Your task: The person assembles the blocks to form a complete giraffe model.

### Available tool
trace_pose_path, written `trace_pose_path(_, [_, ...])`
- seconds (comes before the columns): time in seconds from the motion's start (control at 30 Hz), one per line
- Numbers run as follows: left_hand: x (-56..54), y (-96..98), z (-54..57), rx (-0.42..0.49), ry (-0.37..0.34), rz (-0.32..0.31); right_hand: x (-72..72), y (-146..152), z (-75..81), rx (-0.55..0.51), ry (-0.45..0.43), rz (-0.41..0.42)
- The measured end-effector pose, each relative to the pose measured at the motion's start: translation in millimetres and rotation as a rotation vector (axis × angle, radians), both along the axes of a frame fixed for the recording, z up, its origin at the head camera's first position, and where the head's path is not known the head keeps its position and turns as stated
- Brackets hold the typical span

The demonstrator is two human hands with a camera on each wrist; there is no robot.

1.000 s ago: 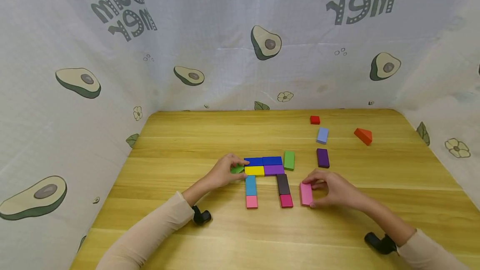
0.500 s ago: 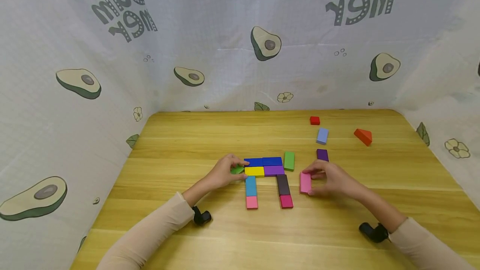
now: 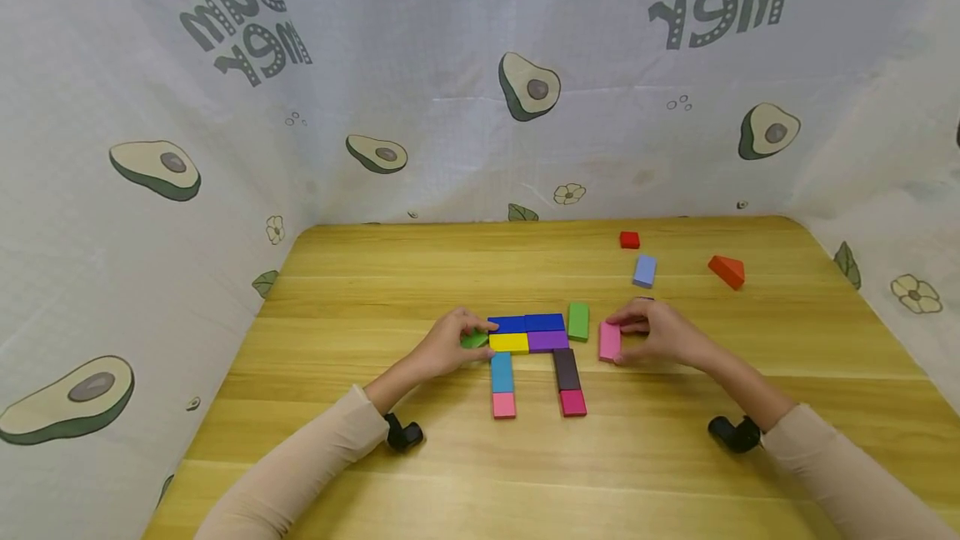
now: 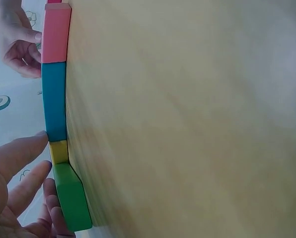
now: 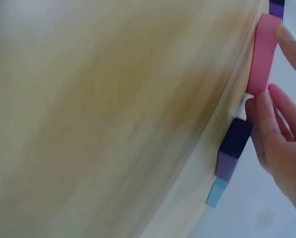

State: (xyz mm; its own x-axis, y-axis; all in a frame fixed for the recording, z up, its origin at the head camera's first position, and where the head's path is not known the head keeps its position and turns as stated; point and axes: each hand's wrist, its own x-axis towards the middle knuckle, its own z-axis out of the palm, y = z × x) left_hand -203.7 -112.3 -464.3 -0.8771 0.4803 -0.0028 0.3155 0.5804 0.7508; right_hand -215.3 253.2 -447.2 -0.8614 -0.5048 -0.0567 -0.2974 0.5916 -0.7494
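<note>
My right hand (image 3: 660, 334) pinches a pink rectangular block (image 3: 610, 342) by its two ends, thumb at the near end and fingers at the far one. The block lies just right of an arrangement of flat blocks. My left hand (image 3: 447, 343) stays at the arrangement's left end, fingertips touching the blue blocks (image 3: 543, 322) and the yellow block (image 3: 508, 343). Partly covered by that hand is a green block (image 4: 72, 198). A purple block (image 3: 548, 341) adjoins the yellow one. Below run a teal block (image 3: 502, 372), a light pink one (image 3: 504, 405), a black one (image 3: 566, 369) and a magenta one (image 3: 573, 402).
Another green block (image 3: 578, 321) stands between the arrangement and my right hand. Behind that hand, a dark purple block (image 5: 236, 139) is mostly hidden in the head view. Farther back lie a light blue block (image 3: 644, 271), a small red block (image 3: 629, 240) and a red triangle (image 3: 727, 271).
My right hand has slid the pink block away from me, from beside the magenta block up to near the second green block. It now covers most of the dark purple block. My left hand has stayed put.
</note>
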Motion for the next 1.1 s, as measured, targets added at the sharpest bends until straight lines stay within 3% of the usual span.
trace_pose_path(0.37, [-2.2,0.9,0.0,-0.006,-0.005,0.001,-22.1,8.5,-0.7,-0.028,-0.048,-0.028])
trace_pose_path(1.1, [-0.7,-1.1,2.5,0.001,0.0,-0.008,-44.0,5.9,-3.9,0.011,-0.069,-0.145])
